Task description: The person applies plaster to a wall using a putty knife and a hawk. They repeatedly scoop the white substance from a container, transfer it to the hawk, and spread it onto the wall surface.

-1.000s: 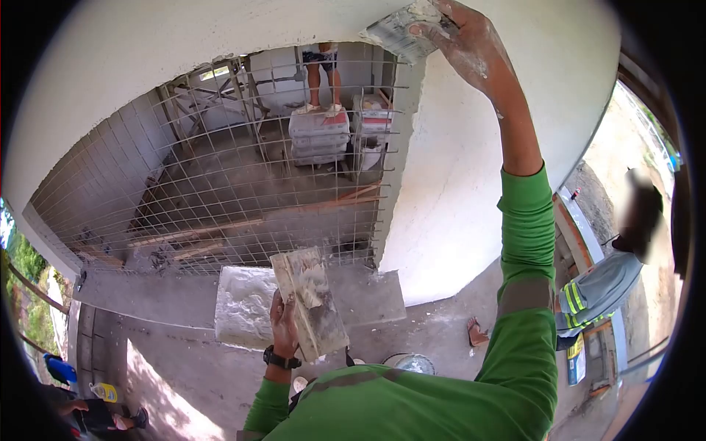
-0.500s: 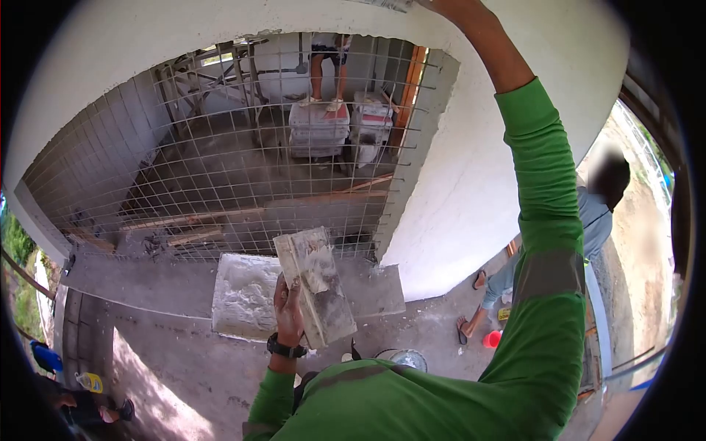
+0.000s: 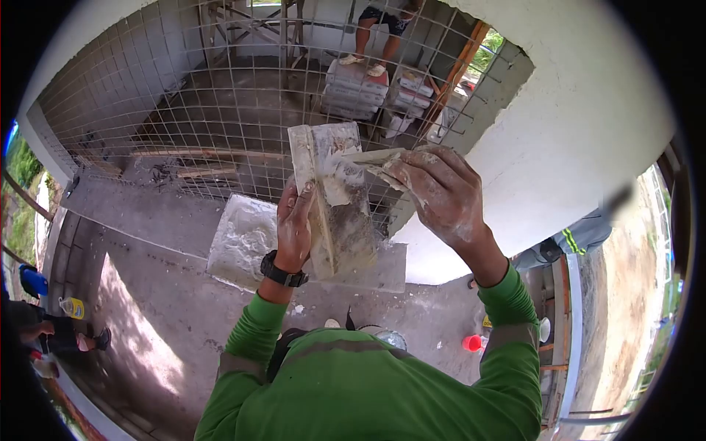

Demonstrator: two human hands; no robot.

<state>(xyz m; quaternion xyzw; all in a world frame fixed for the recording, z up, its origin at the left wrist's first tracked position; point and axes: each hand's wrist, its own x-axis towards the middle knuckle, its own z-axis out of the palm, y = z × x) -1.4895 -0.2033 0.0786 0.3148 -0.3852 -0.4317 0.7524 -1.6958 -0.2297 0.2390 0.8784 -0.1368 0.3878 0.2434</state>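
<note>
My left hand (image 3: 293, 220) is closed around the edge of a plaster-smeared rectangular board (image 3: 353, 239), tilted in front of me, with a raised strip along its length. Wet white plaster (image 3: 337, 189) lies on the board's upper part. My right hand (image 3: 445, 191), dusted with white, grips a flat trowel (image 3: 371, 156) seen nearly edge-on, its blade at the plaster; the fingers hide its handle. Below and left of the board, a shallow tray (image 3: 215, 266) of white plaster rests on the ledge, partly behind my left hand.
Wire mesh (image 3: 243, 121) spans the wall opening ahead, beside a white plastered wall (image 3: 544, 162). Behind it a person (image 3: 382, 33) stands on stacked bags (image 3: 355, 88). Another person (image 3: 573, 239) is at right, one more (image 3: 55, 334) at lower left. A red bucket (image 3: 472, 343) stands on the floor.
My right hand has come down from high on the wall to the board, bringing the trowel to the plaster. The board has risen in view and turned more upright.
</note>
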